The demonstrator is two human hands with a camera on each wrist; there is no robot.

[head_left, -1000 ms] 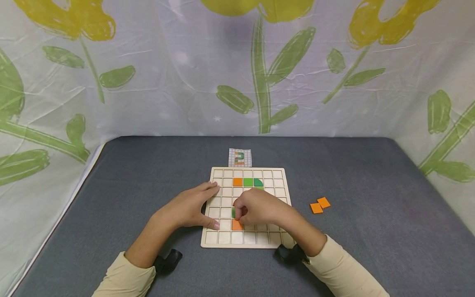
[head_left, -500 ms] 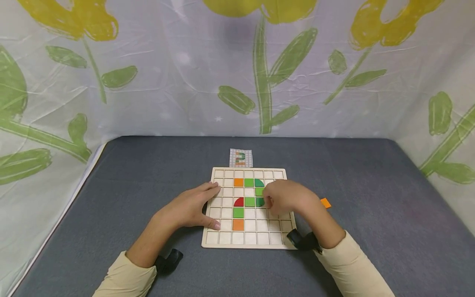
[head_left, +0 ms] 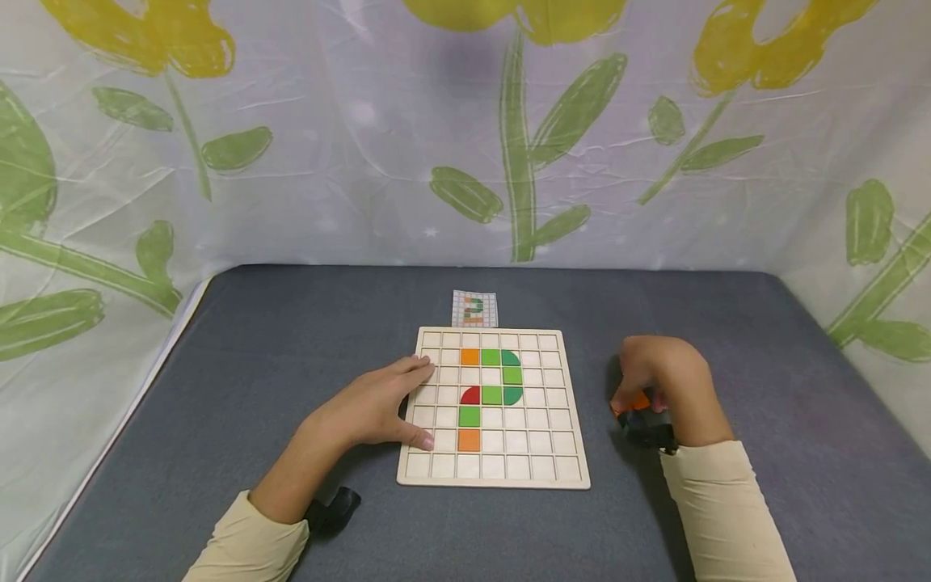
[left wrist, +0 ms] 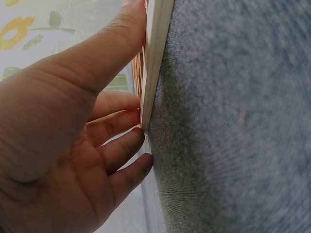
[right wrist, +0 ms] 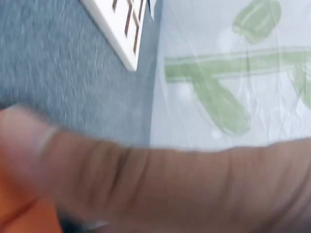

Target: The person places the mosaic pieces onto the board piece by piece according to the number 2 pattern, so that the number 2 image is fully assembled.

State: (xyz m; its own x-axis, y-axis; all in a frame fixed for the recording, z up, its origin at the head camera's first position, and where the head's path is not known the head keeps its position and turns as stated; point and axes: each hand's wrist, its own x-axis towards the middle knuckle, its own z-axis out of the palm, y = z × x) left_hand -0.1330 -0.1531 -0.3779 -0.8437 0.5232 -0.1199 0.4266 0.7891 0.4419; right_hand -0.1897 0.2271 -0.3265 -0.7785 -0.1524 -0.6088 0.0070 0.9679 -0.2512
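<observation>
A pale wooden grid board (head_left: 538, 466) lies flat on the table. Set in its squares are orange tiles such as one near the bottom (head_left: 469, 440), several green pieces (head_left: 490, 356) and a red rounded piece (head_left: 471, 395). My left hand (head_left: 374, 408) rests along the board's left edge, thumb and fingers spread; the left wrist view has the fingertips right at the rim. Off to the right of the board, my right hand (head_left: 665, 380) is bent down with curled fingers, pinching at a loose orange tile (right wrist: 29, 218). The hand hides much of the orange there.
A small printed pattern card (head_left: 475, 309) lies against the board's far edge. Dark grey cloth covers the table (head_left: 327, 315). A flower-printed curtain (head_left: 327, 162) hangs behind it. Black wrist cameras are worn on both arms.
My right hand has left the board's lower squares and moved right to the loose orange tiles, uncovering the red and green pieces. The left hand has stayed at the board's edge.
</observation>
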